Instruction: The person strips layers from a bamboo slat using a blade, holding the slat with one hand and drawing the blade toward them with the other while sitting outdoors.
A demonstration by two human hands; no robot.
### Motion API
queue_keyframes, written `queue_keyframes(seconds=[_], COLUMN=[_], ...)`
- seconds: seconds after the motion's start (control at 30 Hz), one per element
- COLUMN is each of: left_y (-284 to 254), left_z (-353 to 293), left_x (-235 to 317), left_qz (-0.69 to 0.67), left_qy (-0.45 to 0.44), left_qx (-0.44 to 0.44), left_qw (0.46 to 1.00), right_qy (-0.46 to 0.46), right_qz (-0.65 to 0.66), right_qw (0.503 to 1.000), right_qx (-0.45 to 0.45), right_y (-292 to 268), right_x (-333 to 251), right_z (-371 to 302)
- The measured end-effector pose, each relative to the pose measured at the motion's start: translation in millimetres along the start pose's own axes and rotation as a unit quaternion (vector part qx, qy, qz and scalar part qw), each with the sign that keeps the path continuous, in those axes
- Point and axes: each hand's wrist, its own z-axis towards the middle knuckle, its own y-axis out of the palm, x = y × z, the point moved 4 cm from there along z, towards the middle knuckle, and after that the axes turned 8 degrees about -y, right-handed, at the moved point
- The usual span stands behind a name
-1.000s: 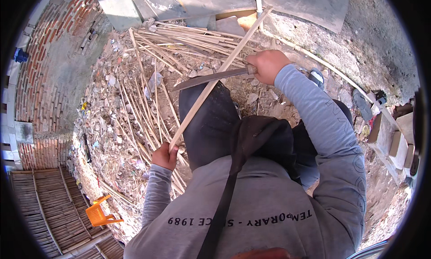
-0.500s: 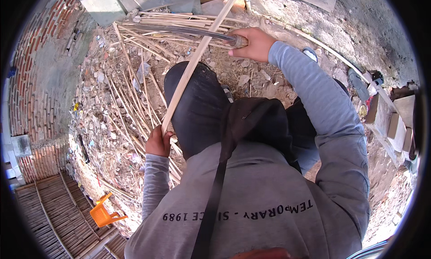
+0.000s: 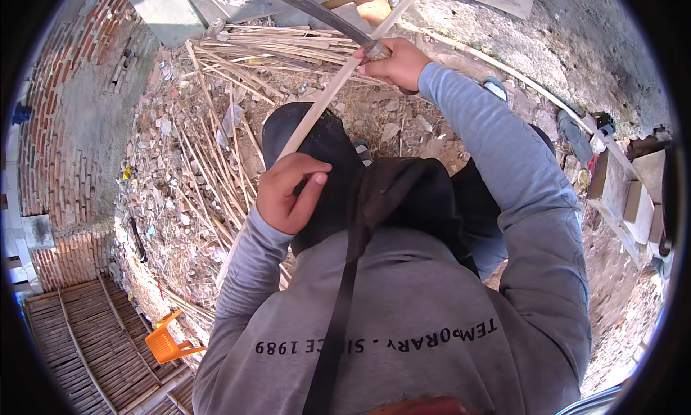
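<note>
My right hand [image 3: 396,62] is closed round the wooden handle [image 3: 376,51] of a machete, at the upper middle. Its long dark blade [image 3: 317,10] points up and left. The handle and fingertips meet a long pale bamboo strip [image 3: 317,111], which slants from the top down past my left forearm. My left hand [image 3: 291,192] lies curled over the strip's lower part, back upward, thumb and index finger bent toward each other. Its other fingers and their hold on the strip are partly hidden. Part of the strip crosses above my dark-clad knee [image 3: 295,120].
Many cut strips [image 3: 288,44] lie in a heap ahead, and more strips [image 3: 216,156] lie to the left on littered ground. A brick wall [image 3: 65,127] stands left, with an orange plastic chair [image 3: 169,339] at lower left. Blocks [image 3: 637,210] and sandals [image 3: 574,136] are at right.
The machete's blade has swung upward and its handle now meets the strip. My left hand has moved up and right, and the strip's lower end now reaches below it, past my forearm.
</note>
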Motion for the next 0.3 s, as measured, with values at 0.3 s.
queue_keyframes(seconds=[0.3], left_y=[127], left_z=[96], left_x=[27], left_qz=[0.054], left_qy=[0.044], left_qx=[-0.425], left_qw=[0.903], right_qy=[-0.069], right_qz=[-0.058], right_qw=[0.996], right_qx=[-0.021], right_y=[5], right_x=[-20], right_z=[-8])
